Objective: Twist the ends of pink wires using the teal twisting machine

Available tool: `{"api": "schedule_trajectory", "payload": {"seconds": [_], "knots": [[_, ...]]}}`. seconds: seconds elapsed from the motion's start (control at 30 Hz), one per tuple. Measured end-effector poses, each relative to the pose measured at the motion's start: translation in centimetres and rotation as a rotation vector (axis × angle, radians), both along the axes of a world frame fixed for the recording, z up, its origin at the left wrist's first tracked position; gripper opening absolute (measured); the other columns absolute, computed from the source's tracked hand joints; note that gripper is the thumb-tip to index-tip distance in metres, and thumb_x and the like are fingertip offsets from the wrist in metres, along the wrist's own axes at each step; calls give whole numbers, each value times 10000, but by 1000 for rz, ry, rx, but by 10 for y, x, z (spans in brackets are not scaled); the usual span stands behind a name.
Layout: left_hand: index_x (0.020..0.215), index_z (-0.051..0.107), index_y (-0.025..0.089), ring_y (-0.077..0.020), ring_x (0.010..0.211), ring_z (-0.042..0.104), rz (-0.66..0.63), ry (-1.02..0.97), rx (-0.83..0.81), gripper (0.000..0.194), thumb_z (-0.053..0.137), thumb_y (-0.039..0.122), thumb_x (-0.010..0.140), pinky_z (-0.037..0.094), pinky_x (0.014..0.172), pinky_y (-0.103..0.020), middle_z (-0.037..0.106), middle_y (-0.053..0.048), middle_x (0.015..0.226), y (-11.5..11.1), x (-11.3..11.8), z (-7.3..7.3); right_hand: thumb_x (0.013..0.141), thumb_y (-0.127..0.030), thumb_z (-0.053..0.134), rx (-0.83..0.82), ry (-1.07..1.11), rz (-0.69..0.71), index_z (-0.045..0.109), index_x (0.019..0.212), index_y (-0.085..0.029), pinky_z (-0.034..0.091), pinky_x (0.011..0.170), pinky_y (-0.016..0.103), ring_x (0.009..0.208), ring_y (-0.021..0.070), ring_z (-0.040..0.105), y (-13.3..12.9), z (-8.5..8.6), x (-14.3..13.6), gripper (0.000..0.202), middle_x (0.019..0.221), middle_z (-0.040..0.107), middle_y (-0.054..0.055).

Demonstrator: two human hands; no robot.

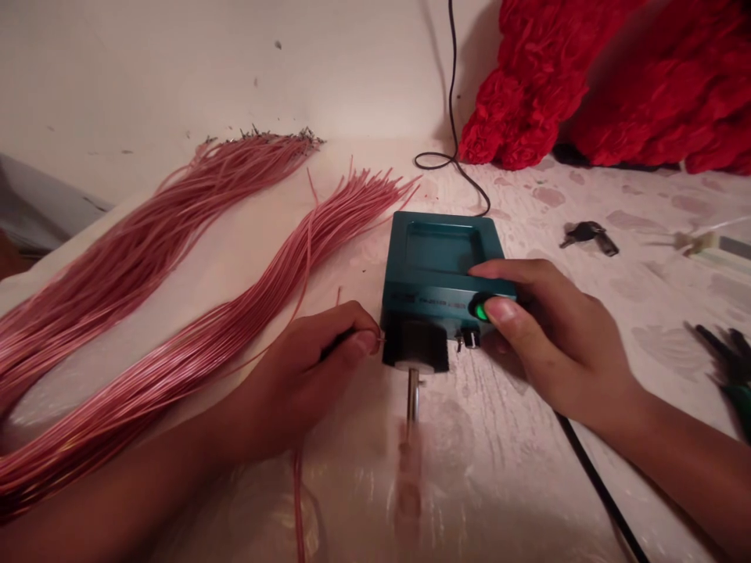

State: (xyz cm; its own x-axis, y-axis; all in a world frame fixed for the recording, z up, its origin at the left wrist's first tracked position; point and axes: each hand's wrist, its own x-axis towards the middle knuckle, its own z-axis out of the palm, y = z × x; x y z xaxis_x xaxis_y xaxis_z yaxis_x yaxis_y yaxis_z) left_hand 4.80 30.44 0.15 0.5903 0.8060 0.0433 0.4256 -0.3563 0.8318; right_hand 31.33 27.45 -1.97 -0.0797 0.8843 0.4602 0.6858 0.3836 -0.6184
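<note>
A teal machine (pixel 446 254) sits on the covered table, with a black motor housing at its front. A metal shaft (pixel 413 395) sticks out toward me, and its near end is a blur. My left hand (pixel 325 363) is closed in a pinch on a thin pink wire at the housing's left side. My right hand (pixel 551 336) lies on the machine's right side, thumb at the green-lit button (pixel 482 311) and index finger on the top, fingers apart. A bundle of pink wires (pixel 258 313) runs beside my left hand.
Another pink wire bundle (pixel 141 227) with dark tips lies farther left. Red fabric flowers (pixel 528 86) stand at the back right. Keys (pixel 590 234) and dark-handled pliers (pixel 731 367) lie on the right. A black cable (pixel 598 485) passes under my right wrist.
</note>
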Motion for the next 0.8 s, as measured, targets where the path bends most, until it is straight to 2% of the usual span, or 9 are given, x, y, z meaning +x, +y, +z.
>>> {"api": "schedule_trajectory", "payload": {"seconds": [0.2, 0.8], "knots": [[864, 579, 186, -101, 745, 534, -20, -80, -26, 212, 438, 219, 1019, 410, 660, -208, 584, 40, 817, 1, 0, 0, 999, -384, 544, 12, -10, -1, 630, 1167, -237, 424, 467, 263, 445, 112, 538, 1, 0, -1, 239, 611, 576, -49], [863, 580, 187, -95, 710, 486, -115, -119, -90, 226, 449, 253, 1036, 383, 631, -192, 543, 36, 794, 6, -4, -1, 1000, -442, 536, 0, 37, 5, 623, 1176, -256, 409, 463, 271, 453, 127, 531, 1, -3, 0, 270, 563, 548, -48]]}}
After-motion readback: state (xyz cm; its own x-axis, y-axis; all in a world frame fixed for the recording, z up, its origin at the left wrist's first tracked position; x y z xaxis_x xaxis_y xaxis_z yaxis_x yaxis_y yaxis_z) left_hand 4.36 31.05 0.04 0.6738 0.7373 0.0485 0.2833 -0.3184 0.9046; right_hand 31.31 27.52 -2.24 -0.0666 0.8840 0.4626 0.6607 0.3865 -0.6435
